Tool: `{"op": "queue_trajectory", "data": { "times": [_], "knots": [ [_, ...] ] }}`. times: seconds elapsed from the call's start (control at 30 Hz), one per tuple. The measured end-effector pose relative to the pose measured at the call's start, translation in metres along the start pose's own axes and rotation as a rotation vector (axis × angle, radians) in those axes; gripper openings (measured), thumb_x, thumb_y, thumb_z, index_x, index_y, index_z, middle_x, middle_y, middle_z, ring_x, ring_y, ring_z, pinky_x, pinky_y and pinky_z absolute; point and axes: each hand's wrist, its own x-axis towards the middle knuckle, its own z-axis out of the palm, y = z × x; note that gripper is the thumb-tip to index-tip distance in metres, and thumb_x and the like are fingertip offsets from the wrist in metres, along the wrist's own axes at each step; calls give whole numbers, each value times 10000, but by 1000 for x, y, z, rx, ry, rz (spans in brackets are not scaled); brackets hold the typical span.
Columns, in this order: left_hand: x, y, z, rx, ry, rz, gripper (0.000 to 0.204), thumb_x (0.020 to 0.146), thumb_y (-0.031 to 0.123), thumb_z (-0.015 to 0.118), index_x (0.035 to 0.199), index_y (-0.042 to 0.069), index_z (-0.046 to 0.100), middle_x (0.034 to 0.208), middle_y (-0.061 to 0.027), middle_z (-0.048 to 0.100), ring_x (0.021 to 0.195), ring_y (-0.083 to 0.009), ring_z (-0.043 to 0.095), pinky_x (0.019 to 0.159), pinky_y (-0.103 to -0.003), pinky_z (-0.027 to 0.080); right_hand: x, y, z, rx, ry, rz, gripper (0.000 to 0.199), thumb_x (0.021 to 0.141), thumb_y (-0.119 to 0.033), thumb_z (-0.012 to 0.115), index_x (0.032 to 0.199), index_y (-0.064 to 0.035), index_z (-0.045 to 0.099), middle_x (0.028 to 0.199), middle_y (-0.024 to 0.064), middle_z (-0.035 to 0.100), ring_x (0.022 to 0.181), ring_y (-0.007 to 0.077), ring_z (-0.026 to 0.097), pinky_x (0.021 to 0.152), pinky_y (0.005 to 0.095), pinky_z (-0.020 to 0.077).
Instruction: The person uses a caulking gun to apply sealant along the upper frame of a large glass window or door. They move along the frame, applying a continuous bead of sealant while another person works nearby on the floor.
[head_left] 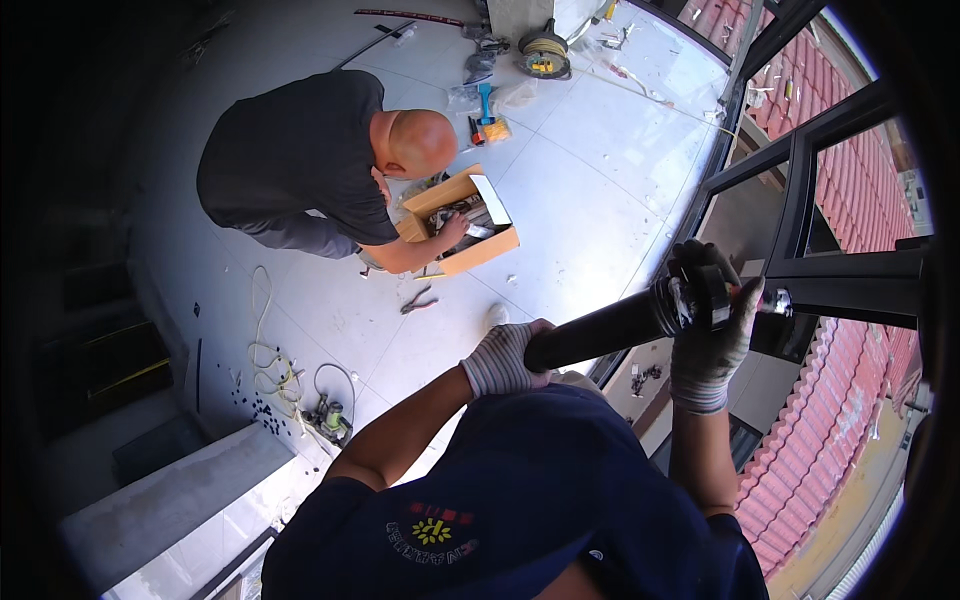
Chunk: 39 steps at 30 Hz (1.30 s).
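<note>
Both my hands wear striped grey work gloves with dark palms. My left hand [505, 360] is closed round the lower left end of a thick black tube [605, 330], which looks like the barrel of a sealant gun. At its other end, beside the window frame, my right hand [712, 340] grips near a black ring-shaped collar [711, 296]. Whitish smears show on that end. Just past the right thumb is a small shiny piece [777, 301]; whether it belongs to the tube, I cannot tell. The tube slants up to the right, in front of my body.
At left front a co-worker [290, 150] bends over an open cardboard box [480, 262], one hand inside. Pliers [418, 300], a cable reel [544, 55], a green power tool [330, 418] and a loose cord [262, 350] lie on the tiled floor. Dark window frames [850, 285] stand at right.
</note>
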Motion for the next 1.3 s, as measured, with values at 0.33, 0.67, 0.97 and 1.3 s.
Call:
{"op": "queue_trajectory", "data": {
  "times": [0.33, 0.67, 0.97, 1.3],
  "knots": [
    [-11, 7, 7, 186, 31, -140, 496, 699, 270, 743, 1145, 106, 605, 889, -136, 707, 832, -289, 707, 798, -364, 561, -4, -12, -30, -381, -73, -143, 685, 992, -602, 397, 1335, -27, 542, 1358, 168, 564, 1282, 266, 527, 1092, 402, 412],
    [12, 4, -9, 321, 181, -244, 491, 696, 271, 776, 1115, 88, 597, 932, -142, 709, 875, -314, 704, 801, -404, 562, 48, -14, -40, -356, -24, 99, 688, 992, -576, 443, 1338, 11, 536, 1287, 154, 612, 975, 130, 643, 918, 274, 512],
    [91, -28, -71, 160, -22, -256, 600, 658, 298, 746, 1179, 55, 573, 982, -197, 705, 925, -353, 692, 852, -405, 546, 117, -9, -25, -132, 281, 81, 634, 972, -533, 531, 1181, 58, 629, 1153, 169, 674, 1075, 206, 644, 1011, 307, 468],
    [179, -22, -111, 241, -146, -193, 687, 615, 339, 780, 1202, 50, 570, 1034, -201, 698, 996, -344, 679, 903, -393, 527, 182, -19, -10, -272, 394, 20, 526, 988, -450, 560, 1155, 41, 652, 1140, 115, 680, 1003, 170, 668, 1005, 308, 492]
  ]
}}
